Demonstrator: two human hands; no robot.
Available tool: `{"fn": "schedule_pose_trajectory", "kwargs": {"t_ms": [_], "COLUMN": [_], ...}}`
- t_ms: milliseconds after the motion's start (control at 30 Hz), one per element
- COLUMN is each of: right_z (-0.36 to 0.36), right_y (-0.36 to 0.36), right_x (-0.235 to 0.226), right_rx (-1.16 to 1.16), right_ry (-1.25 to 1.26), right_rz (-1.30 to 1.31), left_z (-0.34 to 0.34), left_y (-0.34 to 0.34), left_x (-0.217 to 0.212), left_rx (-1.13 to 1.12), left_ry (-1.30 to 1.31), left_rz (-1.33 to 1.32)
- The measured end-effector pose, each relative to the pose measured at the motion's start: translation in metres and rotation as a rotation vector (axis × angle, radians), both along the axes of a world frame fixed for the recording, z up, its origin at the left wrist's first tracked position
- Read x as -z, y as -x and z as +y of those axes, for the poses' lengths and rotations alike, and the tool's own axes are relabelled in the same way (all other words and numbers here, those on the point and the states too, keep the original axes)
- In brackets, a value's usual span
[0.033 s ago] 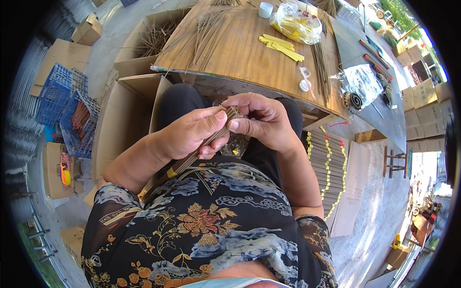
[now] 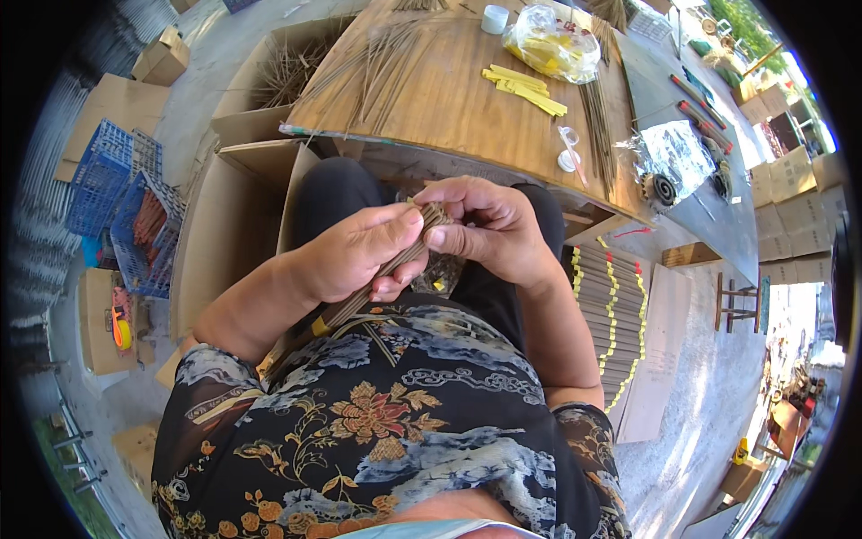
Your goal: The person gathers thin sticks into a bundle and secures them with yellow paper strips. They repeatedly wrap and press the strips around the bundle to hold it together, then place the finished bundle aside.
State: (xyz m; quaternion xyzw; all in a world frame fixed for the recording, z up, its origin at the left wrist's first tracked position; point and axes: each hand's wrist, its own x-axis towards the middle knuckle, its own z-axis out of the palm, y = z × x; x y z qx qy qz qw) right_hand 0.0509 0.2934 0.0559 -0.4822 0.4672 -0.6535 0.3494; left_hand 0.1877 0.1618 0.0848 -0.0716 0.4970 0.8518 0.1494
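Over my lap I hold a bundle of thin brown incense sticks (image 2: 397, 261), slanting from lower left to upper right. My left hand (image 2: 366, 250) wraps around the bundle near its upper end, its thumb lying along the top. At that upper end, my right hand (image 2: 485, 225) pinches the stick tips between thumb and fingers. A yellow band (image 2: 320, 327) goes round the lower part of the bundle, close to my shirt. The fingers partly hide the tips.
Ahead stands a wooden table (image 2: 449, 117) with loose sticks (image 2: 386, 76), yellow strips (image 2: 525, 90) and a plastic bag (image 2: 552, 45). Banded stick bundles (image 2: 606, 314) lie at my right. An open cardboard box (image 2: 229, 242) and blue crates (image 2: 135, 216) are on the left.
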Motion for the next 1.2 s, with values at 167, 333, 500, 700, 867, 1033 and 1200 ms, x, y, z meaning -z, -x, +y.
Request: {"fn": "schedule_pose_trajectory", "kwargs": {"t_ms": [167,333,500,700,867,1033,1200], "right_z": [0.003,0.002,-0.016,-0.057,-0.080,-0.091,-0.099], "right_y": [0.008,0.018,0.032,0.094,0.231,0.271,0.283], "right_x": [-0.003,0.003,0.010,0.024,0.096,0.120,0.124], "right_rx": [-0.064,-0.099,-0.062,0.208,0.950,0.880,0.670], "right_ry": [-0.082,-0.093,-0.117,-0.263,-0.684,-1.006,-0.987], "right_rz": [0.004,-0.024,0.012,-0.069,0.993,1.128,1.272], "left_z": [0.003,-0.001,-0.014,-0.054,-0.079,-0.096,-0.106], "left_y": [0.005,0.013,0.025,0.034,0.038,0.049,0.055], "left_x": [-0.002,0.003,0.012,0.021,0.036,0.049,0.061], "left_rx": [-0.005,0.051,-0.035,-0.217,-0.255,-0.218,-0.207], "left_ry": [-0.010,0.061,0.069,0.196,0.108,0.018,-0.018], "left_rz": [-0.084,-0.060,-0.091,-0.131,-0.191,-0.197,-0.217]}}
